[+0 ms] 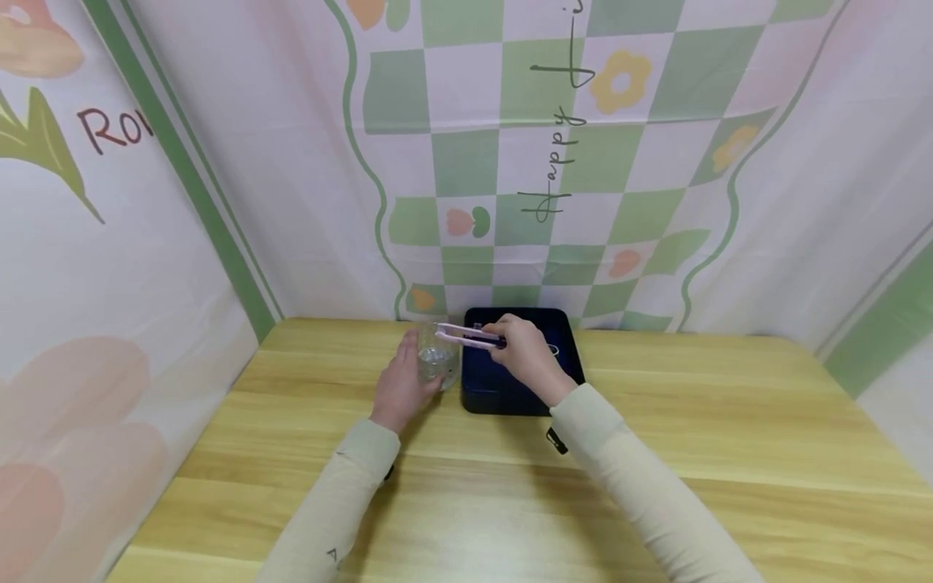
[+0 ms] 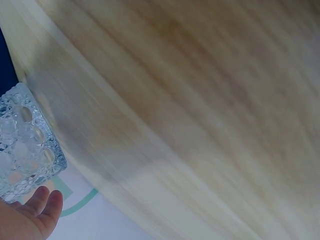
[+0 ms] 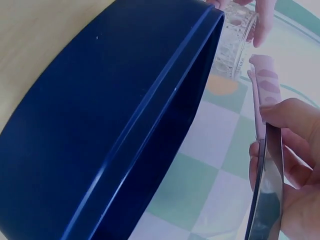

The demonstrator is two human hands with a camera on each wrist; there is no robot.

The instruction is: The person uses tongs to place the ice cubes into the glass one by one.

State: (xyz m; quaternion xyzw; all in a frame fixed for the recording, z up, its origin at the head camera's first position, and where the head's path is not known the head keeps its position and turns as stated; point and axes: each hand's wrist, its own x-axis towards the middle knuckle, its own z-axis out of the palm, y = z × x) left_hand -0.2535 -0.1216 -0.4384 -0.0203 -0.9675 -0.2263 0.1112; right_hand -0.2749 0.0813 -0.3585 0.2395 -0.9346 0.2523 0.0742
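My left hand (image 1: 399,389) grips a clear glass tumbler (image 1: 437,366) with a bumpy pattern, fingers round its far left side and the thumb low in front. In the left wrist view, the textured glass (image 2: 30,145) is at the left edge. My right hand (image 1: 530,356) pinches pink-tipped tongs (image 3: 268,82) with metal arms between thumb and fingers. The tongs point left, and their tips overlap the tumbler's rim in the head view. Beneath the right hand is a dark blue open box (image 1: 503,395), partly hidden by that hand and forearm.
A small white loop (image 1: 555,350) shows in the box beside the right hand. The wooden table (image 1: 714,437) extends on both sides. Behind it hangs a checked, flowered cloth (image 1: 532,162). A small black object (image 1: 556,440) shows by the right sleeve.
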